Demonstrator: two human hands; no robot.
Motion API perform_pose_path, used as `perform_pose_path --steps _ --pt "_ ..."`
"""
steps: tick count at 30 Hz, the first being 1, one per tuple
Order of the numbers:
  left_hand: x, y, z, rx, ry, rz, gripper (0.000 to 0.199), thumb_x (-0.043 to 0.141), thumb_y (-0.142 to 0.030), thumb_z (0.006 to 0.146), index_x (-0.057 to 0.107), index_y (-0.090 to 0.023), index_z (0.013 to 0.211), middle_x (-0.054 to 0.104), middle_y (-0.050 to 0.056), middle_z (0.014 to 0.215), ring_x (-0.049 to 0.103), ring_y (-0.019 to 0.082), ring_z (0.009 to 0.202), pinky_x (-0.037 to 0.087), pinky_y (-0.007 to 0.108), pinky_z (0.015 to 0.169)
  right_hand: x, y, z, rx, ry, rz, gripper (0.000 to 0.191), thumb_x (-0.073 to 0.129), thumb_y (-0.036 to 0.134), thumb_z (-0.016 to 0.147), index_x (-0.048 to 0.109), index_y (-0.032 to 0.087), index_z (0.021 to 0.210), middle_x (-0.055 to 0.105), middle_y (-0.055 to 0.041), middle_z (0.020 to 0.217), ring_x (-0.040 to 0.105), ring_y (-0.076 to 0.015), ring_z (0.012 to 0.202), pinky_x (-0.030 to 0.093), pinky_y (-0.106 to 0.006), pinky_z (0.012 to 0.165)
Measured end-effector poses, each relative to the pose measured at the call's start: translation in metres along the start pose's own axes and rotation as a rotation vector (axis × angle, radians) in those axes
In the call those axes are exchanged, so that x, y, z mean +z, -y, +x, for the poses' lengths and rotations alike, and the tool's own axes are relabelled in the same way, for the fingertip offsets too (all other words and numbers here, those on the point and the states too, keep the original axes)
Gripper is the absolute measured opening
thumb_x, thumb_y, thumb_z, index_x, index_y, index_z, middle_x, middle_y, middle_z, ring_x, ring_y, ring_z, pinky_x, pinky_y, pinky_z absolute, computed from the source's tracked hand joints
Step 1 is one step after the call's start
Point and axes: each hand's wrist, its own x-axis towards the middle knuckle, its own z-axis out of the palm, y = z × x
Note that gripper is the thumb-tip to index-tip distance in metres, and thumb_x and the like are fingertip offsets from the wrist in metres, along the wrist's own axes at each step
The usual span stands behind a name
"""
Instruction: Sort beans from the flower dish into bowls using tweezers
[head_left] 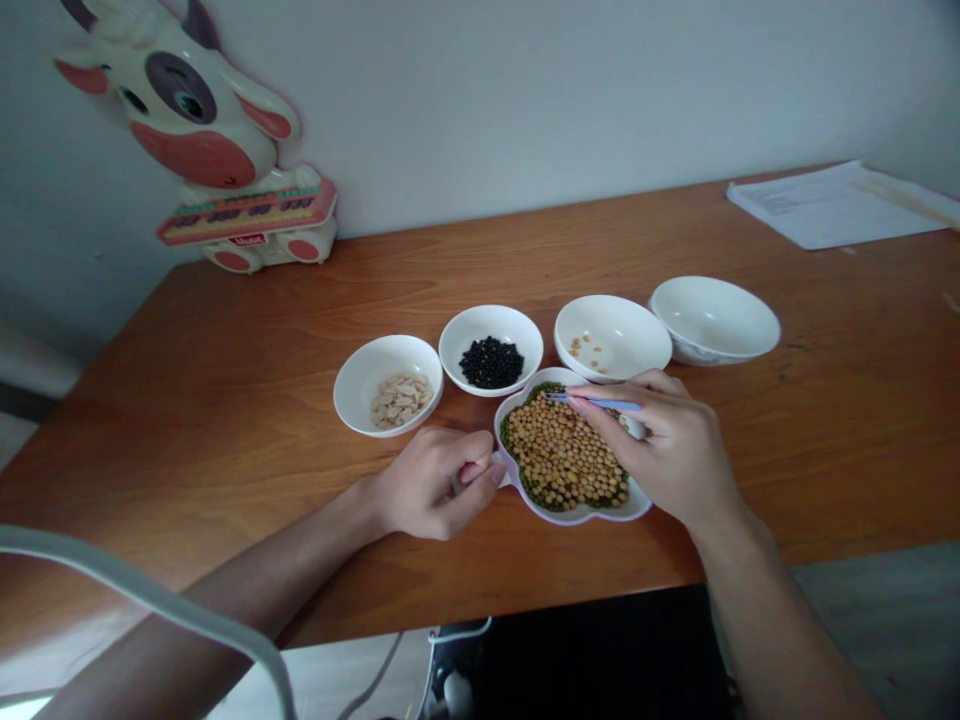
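My left hand (442,485) is closed round the short handle (504,470) of a white, lilac-edged, flower-shaped dish (577,516). A layer of yellowish round beans (566,450) fills the dish, with small green beans (552,388) showing round the edges. Over the dish's right side, my right hand (664,445) pinches a slim blue-violet tool (611,404) between thumb and fingers. Its narrow, prong-like tip points left, at the beans near the far rim; whether it touches one is too small to tell.
Behind the dish stand white bowls: one with pale flat seeds (400,400), one with black beans (491,363), one with several yellowish beans (585,348), and a bare bowl (716,318) at right. A cow-shaped toy keyboard (247,215) and papers (832,205) lie farther back on the wooden table (225,400).
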Motion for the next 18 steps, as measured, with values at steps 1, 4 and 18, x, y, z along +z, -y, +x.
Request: perform_pose_path --steps 1,4,18 --pt "0.0 0.0002 0.0 0.001 -0.002 0.0 0.034 0.055 -0.016 0.096 0.032 -0.022 0.072 0.037 -0.008 0.061 0.032 0.007 0.05 0.025 0.024 0.049 0.0002 0.0002 -0.0002 0.004 -0.008 0.001 0.011 0.073 0.028 0.095 0.08 0.029 0.104 0.084 -0.001 0.099 0.073 -0.02 0.083 0.058 -0.04 0.077" --pt "0.0 0.001 -0.0001 0.002 -0.002 -0.003 0.034 0.055 -0.015 0.095 0.032 -0.022 0.072 0.036 -0.008 0.061 0.032 0.007 0.05 0.025 0.024 0.05 0.0004 0.0002 -0.0007 0.002 -0.037 0.005 0.011 0.074 0.028 0.094 0.081 0.029 0.102 0.084 -0.0016 0.099 0.074 -0.0198 0.083 0.058 -0.04 0.076" --pt "0.0 0.0021 -0.001 -0.011 0.01 -0.007 0.033 0.056 -0.016 0.095 0.032 -0.023 0.072 0.038 -0.007 0.061 0.033 0.007 0.05 0.026 0.025 0.051 -0.0008 0.0012 -0.0027 -0.003 -0.065 0.006 0.012 0.075 0.025 0.093 0.081 0.03 0.102 0.084 -0.0003 0.098 0.074 -0.0208 0.084 0.058 -0.04 0.078"
